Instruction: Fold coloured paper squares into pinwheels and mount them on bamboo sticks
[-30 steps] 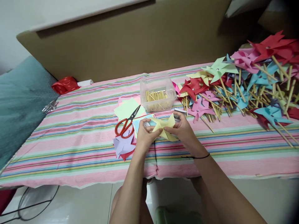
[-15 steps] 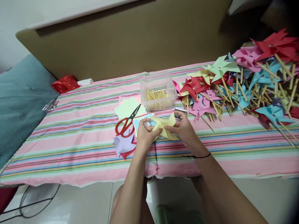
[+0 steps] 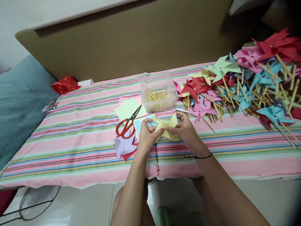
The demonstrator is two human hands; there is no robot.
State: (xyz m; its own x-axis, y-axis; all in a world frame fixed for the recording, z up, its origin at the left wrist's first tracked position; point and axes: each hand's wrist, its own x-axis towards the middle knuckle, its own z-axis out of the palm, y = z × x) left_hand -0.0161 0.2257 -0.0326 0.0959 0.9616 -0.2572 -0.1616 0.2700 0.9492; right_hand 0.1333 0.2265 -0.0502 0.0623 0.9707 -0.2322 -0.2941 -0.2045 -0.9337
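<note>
Between my two hands is a yellow paper pinwheel (image 3: 172,125), its blades folded in toward the middle. My left hand (image 3: 147,135) pinches its left side. My right hand (image 3: 188,130) grips the right side, thumb near the centre. No stick shows on it. To the left of my left hand lie red-handled scissors (image 3: 128,124) on a stack of coloured paper squares (image 3: 127,108). A purple cut paper piece (image 3: 124,145) rests below the scissors, over a red one. Behind my right fingers sits a small box of metal bits (image 3: 180,117), mostly hidden.
A clear plastic box (image 3: 160,105) of short sticks stands beyond my hands. On the right is a large heap of finished pinwheels (image 3: 244,84). A red plastic bag (image 3: 66,84) lies at the back left by a blue cushion (image 3: 25,103). A striped cloth (image 3: 82,150) covers the surface.
Hardly anything differs. Both hands keep the yellow pinwheel in the same place, with only a tiny shift of the fingers.
</note>
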